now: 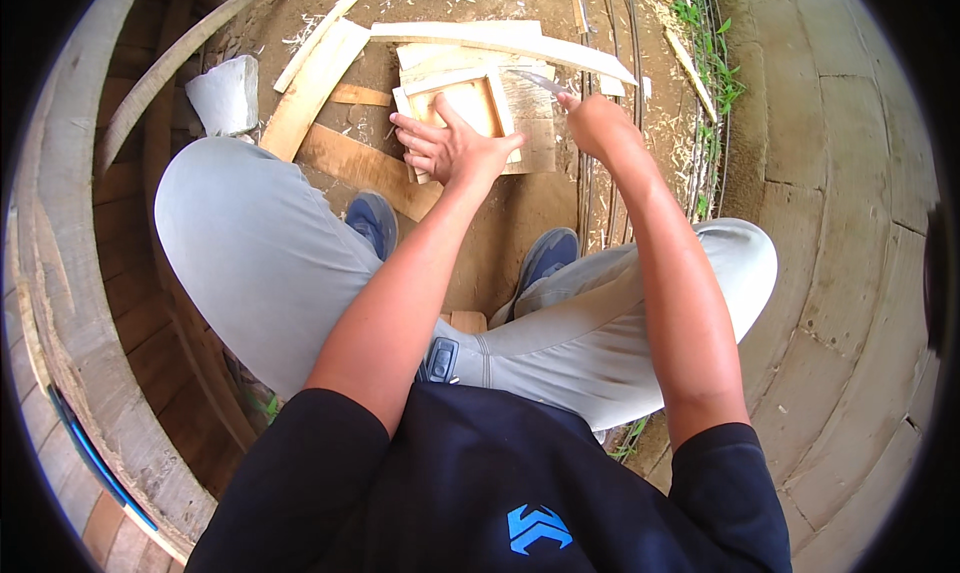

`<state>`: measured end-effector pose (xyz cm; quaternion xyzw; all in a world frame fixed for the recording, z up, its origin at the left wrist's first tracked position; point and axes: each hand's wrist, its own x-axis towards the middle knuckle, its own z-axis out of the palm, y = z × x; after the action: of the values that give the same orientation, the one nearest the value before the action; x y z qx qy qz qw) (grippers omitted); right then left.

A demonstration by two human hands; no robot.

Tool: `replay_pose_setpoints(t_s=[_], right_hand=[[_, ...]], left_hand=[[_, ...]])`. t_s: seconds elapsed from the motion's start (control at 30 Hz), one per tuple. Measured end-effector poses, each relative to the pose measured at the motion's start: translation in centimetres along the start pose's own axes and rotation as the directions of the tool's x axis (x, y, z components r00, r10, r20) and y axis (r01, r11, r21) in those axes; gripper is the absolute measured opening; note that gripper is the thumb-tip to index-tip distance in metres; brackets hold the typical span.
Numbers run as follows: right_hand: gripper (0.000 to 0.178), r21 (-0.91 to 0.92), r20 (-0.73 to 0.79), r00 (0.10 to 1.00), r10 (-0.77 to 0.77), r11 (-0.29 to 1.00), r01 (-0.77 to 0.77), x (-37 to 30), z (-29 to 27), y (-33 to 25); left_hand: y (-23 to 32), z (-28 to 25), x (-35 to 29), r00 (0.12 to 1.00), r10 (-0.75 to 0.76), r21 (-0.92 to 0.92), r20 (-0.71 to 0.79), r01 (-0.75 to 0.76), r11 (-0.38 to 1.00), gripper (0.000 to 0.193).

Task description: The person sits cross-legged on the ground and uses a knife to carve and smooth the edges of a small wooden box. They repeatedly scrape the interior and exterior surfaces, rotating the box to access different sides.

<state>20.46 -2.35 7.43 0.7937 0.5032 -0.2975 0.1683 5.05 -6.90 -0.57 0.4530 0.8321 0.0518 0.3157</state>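
Note:
A shallow wooden box frame [497, 106] with raised rims lies on pale boards in front of my feet. My left hand [453, 145] rests on it, fingers spread over its left and near side, and covers part of it. To the right of the box, my right hand [603, 128] is closed around the handle of a knife [541, 80]. The knife's blade points left, across the box's far right corner. Most of the handle is hidden in my fist. Under the box is a flat wooden board [537, 145].
A long curved wooden strip [520, 43] lies beyond the box, with planks [318, 86] to its left. A whitish stone block [224, 95] stands near my left knee. Thin dark rods [634, 33] run along the right, beside a block wall [810, 203]. Wood shavings litter the ground.

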Motion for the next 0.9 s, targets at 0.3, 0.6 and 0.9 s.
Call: replay_pose_setpoints(t_s=[0.3, 0.6, 0.9], right_hand=[[0.059, -0.069, 0.114, 0.984, -0.133, 0.987, 0.142, -0.2, 2.0, 0.9], [0.056, -0.042, 0.113, 0.99, -0.086, 0.995, 0.092, -1.9, 4.0, 1.6], [0.056, 0.016, 0.085, 0.995, -0.054, 0.998, 0.053, -4.0, 4.5, 1.7]], left_hand=[[-1.2, -1.1, -0.5, 0.994, 0.102, 0.149, -0.034, -0.096, 0.984, 0.128], [-2.0, -0.3, 1.2, 0.952, 0.295, -0.002, -0.082, -0.296, 0.955, 0.15], [-0.8, -1.5, 2.3, 0.989, 0.117, -0.024, 0.09, -0.115, 0.993, 0.172]])
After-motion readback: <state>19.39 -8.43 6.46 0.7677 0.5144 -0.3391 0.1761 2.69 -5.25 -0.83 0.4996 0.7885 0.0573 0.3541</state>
